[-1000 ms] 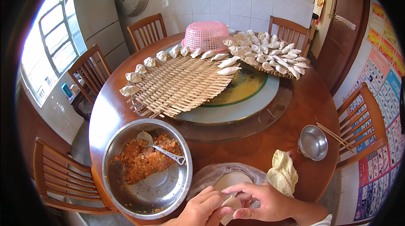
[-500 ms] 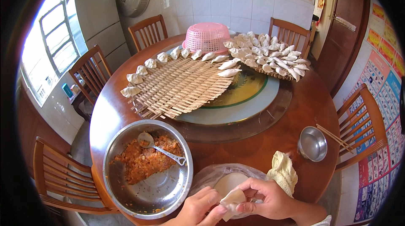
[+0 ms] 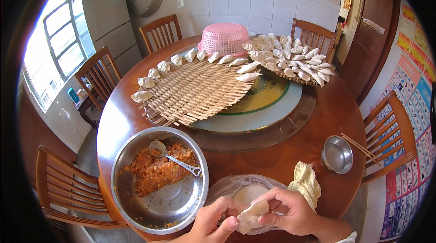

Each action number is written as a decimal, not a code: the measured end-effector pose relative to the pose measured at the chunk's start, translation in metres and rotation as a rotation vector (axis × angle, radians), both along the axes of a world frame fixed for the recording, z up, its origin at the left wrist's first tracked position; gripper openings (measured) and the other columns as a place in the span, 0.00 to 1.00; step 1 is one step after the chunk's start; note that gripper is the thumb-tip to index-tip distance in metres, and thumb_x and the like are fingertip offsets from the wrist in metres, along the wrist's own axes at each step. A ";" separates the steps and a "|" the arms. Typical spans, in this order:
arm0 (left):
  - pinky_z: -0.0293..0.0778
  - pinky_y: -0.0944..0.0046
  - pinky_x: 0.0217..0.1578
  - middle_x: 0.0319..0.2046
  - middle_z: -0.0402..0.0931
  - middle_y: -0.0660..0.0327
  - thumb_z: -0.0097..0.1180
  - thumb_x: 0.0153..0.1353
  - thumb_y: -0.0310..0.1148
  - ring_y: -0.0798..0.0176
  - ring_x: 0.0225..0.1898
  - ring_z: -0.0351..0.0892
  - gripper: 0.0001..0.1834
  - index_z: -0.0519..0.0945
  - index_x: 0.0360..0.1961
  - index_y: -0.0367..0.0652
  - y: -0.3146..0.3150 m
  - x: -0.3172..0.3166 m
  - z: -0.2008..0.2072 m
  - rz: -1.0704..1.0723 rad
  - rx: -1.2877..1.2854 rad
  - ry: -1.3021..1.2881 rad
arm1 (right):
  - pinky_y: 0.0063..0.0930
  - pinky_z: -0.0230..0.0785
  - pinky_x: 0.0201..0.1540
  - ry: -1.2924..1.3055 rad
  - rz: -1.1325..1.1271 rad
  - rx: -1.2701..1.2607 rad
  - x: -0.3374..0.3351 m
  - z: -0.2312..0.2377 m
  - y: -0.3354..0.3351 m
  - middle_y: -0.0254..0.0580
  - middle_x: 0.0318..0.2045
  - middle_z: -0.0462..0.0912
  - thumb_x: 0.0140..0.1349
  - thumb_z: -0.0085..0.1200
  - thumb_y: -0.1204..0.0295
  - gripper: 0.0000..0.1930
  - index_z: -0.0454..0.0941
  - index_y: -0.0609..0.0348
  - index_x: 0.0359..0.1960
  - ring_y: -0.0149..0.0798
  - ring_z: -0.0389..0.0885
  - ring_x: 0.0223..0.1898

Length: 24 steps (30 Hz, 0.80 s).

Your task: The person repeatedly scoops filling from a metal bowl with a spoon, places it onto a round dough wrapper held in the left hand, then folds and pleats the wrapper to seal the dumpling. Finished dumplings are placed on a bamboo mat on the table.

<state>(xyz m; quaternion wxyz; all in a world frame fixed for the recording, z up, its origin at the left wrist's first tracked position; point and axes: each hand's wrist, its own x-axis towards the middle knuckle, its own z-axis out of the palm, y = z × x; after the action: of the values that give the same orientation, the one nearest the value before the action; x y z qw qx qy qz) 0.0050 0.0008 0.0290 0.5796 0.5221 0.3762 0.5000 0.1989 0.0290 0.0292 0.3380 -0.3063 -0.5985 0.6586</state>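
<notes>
A pale dumpling [image 3: 250, 218], its dough folded over, is held up near the table's front edge. My right hand [image 3: 290, 210] pinches its right side between thumb and fingers. At its left side are the thumb and curled fingers of my left hand [image 3: 214, 221], closed on the dough's edge. Just beyond my fingers, round dough wrappers [image 3: 249, 194] lie in a clear plastic bag [image 3: 222, 187]. To the left, a steel basin [image 3: 119, 200] contains orange-red minced filling [image 3: 156, 172], with a metal spoon [image 3: 181, 165] resting in it.
A woven bamboo tray [image 3: 195, 91] with dumplings along its rim sits on the turntable [image 3: 272, 118]. Behind are a pink basket [image 3: 223, 39] and a second tray piled with dumplings [image 3: 295, 57]. At right are a yellowish cloth [image 3: 305, 184], steel bowl [image 3: 337, 154] and chopsticks [image 3: 361, 147].
The dumpling has turned between my fingers and shows more of its folded side. My left hand has shifted slightly, its thumb moving up and back along the edge.
</notes>
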 end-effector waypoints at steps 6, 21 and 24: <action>0.64 0.60 0.30 0.25 0.67 0.52 0.45 0.59 0.24 0.54 0.28 0.68 0.05 0.71 0.30 0.33 0.003 0.000 0.001 -0.089 0.306 0.382 | 0.25 0.70 0.48 0.007 -0.013 0.041 0.001 0.000 0.001 0.43 0.41 0.77 0.61 0.53 0.69 0.17 0.66 0.67 0.47 0.31 0.76 0.44; 0.69 0.68 0.39 0.33 0.75 0.60 0.41 0.65 0.28 0.69 0.36 0.70 0.12 0.74 0.40 0.30 0.000 -0.005 -0.008 -0.168 -0.073 0.131 | 0.25 0.71 0.46 0.057 -0.090 0.030 0.001 -0.001 -0.001 0.44 0.41 0.78 0.61 0.52 0.69 0.16 0.66 0.66 0.46 0.32 0.77 0.43; 0.68 0.70 0.39 0.34 0.75 0.61 0.41 0.65 0.28 0.70 0.37 0.70 0.12 0.74 0.41 0.30 -0.001 0.000 -0.008 -0.187 -0.002 0.150 | 0.25 0.72 0.45 0.067 -0.096 0.028 0.001 -0.002 0.000 0.44 0.41 0.78 0.61 0.52 0.70 0.16 0.66 0.67 0.46 0.32 0.77 0.43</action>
<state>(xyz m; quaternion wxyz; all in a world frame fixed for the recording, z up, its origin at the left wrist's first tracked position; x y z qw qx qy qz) 0.0055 -0.0002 0.0212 0.5945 0.5903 0.3684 0.4029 0.2000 0.0293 0.0272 0.3933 -0.3076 -0.5807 0.6430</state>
